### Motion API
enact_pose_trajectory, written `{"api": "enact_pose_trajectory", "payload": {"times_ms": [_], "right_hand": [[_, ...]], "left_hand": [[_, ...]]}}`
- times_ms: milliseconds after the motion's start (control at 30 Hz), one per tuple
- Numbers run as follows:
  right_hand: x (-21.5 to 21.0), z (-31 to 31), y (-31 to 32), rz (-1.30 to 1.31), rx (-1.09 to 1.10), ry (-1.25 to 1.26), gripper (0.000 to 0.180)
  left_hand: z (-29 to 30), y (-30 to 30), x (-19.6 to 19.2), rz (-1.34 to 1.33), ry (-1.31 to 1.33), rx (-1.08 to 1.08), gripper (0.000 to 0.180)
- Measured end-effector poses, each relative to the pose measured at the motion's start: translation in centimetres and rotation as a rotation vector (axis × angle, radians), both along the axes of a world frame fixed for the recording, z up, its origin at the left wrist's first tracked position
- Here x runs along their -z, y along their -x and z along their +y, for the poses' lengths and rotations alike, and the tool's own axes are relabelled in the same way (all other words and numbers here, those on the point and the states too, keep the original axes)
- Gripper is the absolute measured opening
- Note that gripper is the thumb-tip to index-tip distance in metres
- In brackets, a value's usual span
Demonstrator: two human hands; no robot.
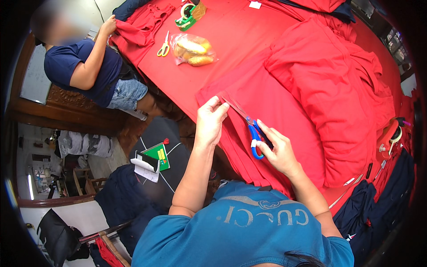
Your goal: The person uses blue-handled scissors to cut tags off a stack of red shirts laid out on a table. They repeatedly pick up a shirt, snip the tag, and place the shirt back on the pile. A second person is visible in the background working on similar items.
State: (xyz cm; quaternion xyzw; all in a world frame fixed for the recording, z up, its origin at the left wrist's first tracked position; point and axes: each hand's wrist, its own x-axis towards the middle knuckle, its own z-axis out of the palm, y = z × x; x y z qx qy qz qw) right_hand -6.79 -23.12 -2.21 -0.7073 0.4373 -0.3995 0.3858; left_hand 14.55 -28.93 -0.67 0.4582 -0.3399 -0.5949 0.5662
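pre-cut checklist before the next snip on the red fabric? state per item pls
1. Right hand grips the blue-handled scissors: ok.
2. Blades lie on the red fabric edge: ok.
3. Left hand pinches the fabric at the blade tips: ok for tension, not ok for finger clearance.
4. Blades open or shut: cannot tell.
5. Fabric flat along the cut line: ok; the bunched pile lies to the right.
6. Co-worker's hand far from the blades: ok.

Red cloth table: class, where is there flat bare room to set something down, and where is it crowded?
Free: flat red cloth between the bag of bread and the heaped red fabric. Crowded: the near edge, with both hands and the blue scissors.
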Motion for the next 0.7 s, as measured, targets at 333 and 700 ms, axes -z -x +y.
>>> {"api": "enact_pose_trajectory", "payload": {"times_ms": [333, 700], "right_hand": [[0.2, -0.9, -0.1, 0.036, 0.003, 0.059, 0.048], [0.3, -1.1, -0.2, -0.148, 0.012, -0.139, 0.046]], "left_hand": [[0.5, 0.8, -1.1, -0.039, 0.000, 0.025, 0.015], [0.4, 1.3, -1.6, -0.024, 0.022, 0.074, 0.026]]}}
